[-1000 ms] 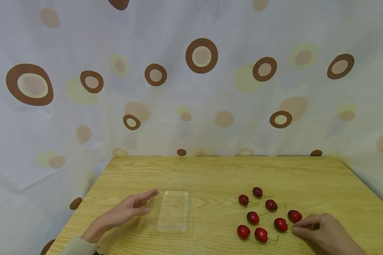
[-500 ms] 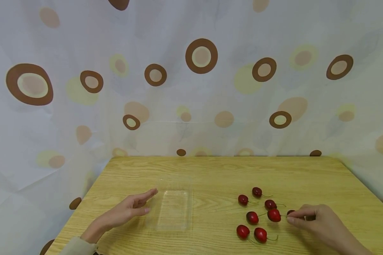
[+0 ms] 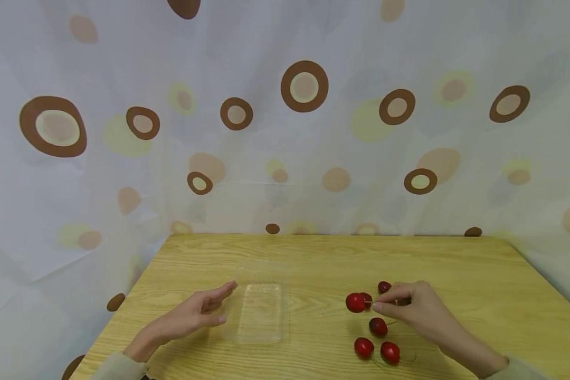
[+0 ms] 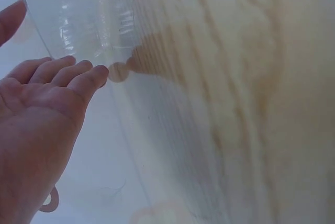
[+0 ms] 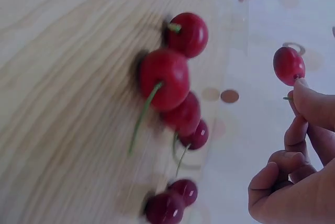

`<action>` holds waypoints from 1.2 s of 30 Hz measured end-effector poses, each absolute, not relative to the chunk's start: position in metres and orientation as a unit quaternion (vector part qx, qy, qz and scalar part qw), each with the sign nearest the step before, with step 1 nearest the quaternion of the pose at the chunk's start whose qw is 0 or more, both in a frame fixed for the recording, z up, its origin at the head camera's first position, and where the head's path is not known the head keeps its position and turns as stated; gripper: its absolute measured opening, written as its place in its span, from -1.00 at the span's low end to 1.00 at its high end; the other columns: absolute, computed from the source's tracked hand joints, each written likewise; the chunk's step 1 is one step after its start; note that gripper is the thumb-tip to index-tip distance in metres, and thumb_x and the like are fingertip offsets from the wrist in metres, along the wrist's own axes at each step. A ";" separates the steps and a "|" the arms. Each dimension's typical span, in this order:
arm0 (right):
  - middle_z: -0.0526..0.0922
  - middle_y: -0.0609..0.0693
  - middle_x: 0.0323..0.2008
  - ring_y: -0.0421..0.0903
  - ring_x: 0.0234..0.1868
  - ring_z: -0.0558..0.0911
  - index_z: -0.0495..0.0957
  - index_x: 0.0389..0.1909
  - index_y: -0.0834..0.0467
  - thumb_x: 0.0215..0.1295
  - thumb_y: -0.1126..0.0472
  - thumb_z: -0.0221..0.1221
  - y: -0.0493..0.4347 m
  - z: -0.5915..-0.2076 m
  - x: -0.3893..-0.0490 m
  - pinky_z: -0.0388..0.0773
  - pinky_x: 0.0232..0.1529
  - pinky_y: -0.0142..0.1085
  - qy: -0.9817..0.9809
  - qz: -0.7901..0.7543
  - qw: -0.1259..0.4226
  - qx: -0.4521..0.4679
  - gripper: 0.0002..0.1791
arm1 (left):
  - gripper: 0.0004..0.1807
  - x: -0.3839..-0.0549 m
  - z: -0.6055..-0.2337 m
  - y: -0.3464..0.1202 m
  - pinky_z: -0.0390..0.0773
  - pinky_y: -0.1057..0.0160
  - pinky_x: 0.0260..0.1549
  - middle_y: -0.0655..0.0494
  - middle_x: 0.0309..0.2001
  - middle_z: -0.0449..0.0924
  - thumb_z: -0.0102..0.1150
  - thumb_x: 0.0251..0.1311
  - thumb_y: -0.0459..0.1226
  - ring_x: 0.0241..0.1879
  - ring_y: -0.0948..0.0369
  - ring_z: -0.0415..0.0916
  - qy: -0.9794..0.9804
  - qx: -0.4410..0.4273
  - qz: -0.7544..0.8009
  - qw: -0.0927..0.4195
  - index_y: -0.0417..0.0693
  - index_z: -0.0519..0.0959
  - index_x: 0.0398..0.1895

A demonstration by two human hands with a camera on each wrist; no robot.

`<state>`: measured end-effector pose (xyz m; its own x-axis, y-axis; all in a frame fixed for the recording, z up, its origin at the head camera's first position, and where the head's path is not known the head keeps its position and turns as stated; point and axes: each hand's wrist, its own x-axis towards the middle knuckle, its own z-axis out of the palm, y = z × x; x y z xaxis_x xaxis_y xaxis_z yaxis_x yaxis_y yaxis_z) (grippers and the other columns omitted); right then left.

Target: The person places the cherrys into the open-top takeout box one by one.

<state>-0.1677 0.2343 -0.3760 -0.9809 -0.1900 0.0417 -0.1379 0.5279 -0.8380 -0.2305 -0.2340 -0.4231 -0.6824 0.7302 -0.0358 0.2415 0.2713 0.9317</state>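
Observation:
My right hand (image 3: 420, 311) pinches a red cherry (image 3: 355, 302) by its stem between thumb and forefinger, raised over the table. In the right wrist view the held cherry (image 5: 289, 66) hangs clear of the others. Below lie several loose cherries with stems, among them a near cherry (image 3: 390, 353) and a darker cherry (image 3: 378, 327); my hand hides some. At the left, a clear plastic box (image 3: 261, 338) stands on the table. My left hand (image 3: 187, 319) is beside its left wall, fingers extended and thumb apart, fingertips at or very close to the plastic (image 4: 65, 20).
The wood-grain table (image 3: 323, 258) runs back to a white curtain (image 3: 266, 142) printed with brown and yellow spots. Between box and cherries lies a stretch of bare wood. The box is see-through, so its edges are faint.
My right hand has taken a cherry by its stem from the right of the group, lifted it and carried it left over the others. The left hand has stayed beside the box.

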 end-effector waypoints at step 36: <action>0.63 -0.03 -0.32 -0.05 -0.30 0.50 0.75 -0.37 0.09 0.10 0.09 0.38 0.076 -0.393 -0.235 0.45 -0.38 -0.21 0.820 -0.554 0.068 -0.129 -0.84 | -0.38 -0.223 -0.427 -0.218 0.18 0.32 0.25 -0.12 0.48 -0.20 -0.23 0.49 -0.32 0.44 0.01 -0.21 0.731 0.242 0.595 0.231 -0.21 -0.15 0.50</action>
